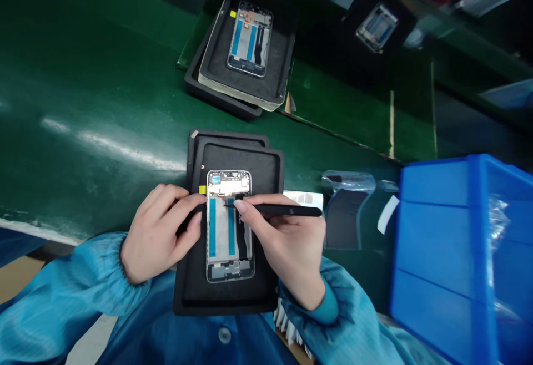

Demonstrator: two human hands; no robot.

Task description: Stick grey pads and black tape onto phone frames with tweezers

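An opened smartphone [222, 232] lies in a black tray [266, 173], showing its circuit board at the top and blue strips over a pale panel below. My right hand [287, 240] grips black tweezers [283, 209] like a pen, their tip over the phone just below the board. Whether the tip touches anything is too small to tell. My left hand [160, 229] rests at the tray's left side, index fingertip at the phone's left edge beside a yellow tab [202, 189]. Its thumb and index finger are apart, with nothing between them.
Farther back, stacked trays [212, 68] carry a second opened phone [250, 40]; another phone [378, 26] sits in a dark tray at the upper right. A blue bin [433, 243] stands on the right. Clear film and a dark sheet [343, 218] lie between bin and tray.
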